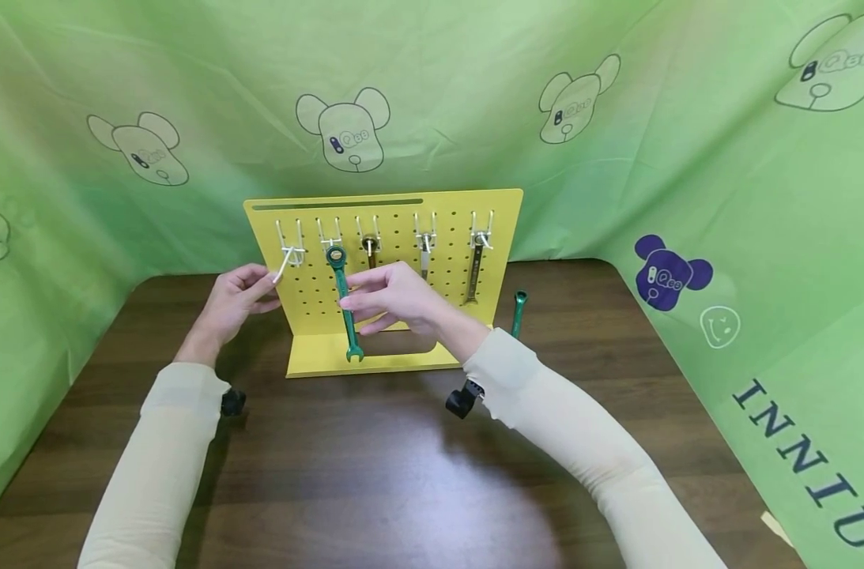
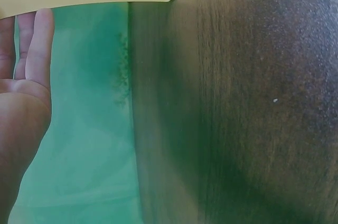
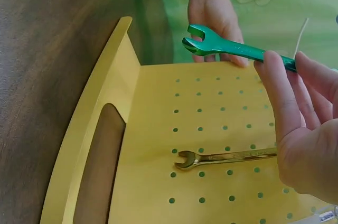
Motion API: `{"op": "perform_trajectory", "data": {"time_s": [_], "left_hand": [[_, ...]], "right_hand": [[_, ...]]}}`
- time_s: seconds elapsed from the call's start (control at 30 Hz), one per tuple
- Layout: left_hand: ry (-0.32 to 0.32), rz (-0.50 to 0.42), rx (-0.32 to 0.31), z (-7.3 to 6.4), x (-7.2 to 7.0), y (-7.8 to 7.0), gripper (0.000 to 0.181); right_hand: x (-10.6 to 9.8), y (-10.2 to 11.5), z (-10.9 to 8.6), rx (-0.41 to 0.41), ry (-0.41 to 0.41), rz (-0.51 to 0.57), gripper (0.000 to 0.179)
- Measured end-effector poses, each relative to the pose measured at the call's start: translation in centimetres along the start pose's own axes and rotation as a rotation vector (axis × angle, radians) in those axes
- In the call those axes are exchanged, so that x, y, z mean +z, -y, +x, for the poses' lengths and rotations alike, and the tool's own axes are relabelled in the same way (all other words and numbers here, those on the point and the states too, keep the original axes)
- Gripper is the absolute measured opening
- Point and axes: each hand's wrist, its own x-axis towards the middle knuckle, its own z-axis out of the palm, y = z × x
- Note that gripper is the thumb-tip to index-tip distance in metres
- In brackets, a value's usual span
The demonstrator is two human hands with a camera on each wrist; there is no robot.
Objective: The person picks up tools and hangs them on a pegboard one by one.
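Sleeves [image 1: 574,427]: cream, nearest the camera.
Wrench [image 1: 349,325]: glossy green, ring end up at the board's [image 1: 307,324] second hook [image 1: 330,241] from left, forked end down.
Right hand [image 1: 396,296]: half-closed, pinching the wrench.
Left hand [image 1: 235,304]: gripping the board's left edge.
Lettering [image 1: 804,454]: "INNIU", on the curtain [image 1: 688,182].

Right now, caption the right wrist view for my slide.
Right hand holds a green wrench near a yellow pegboard.

The yellow perforated pegboard [image 1: 449,229] stands on the brown wood-grain table [image 1: 382,474] before the green fabric backdrop [image 1: 460,79], with one green combination wrench [image 1: 341,280] in front and another green wrench [image 1: 518,316] at right.
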Motion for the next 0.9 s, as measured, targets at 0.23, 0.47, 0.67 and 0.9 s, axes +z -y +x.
{"op": "perform_trajectory", "data": {"time_s": [0.23, 0.47, 0.67, 0.9], "left_hand": [[0.002, -0.020, -0.014, 0.0, 0.0, 0.0, 0.006], [-0.008, 0.008, -0.008, -0.1, 0.0, 0.0, 0.007], [-0.014, 0.006, -0.004, 0.0, 0.0, 0.1, 0.006], [-0.011, -0.008, -0.010, 0.1, 0.0, 0.1, 0.007]], "right_hand": [[0.1, -0.4, 1.1, 0.037, -0.015, 0.033, 0.053], [0.1, -0.5, 1.9, 0.051, -0.041, 0.064, 0.053], [0.1, -0.8, 2.5, 0.053, -0.069, 0.063, 0.053], [0.3, -1.2, 3.2, 0.042, -0.166, 0.076, 0.045]]}}
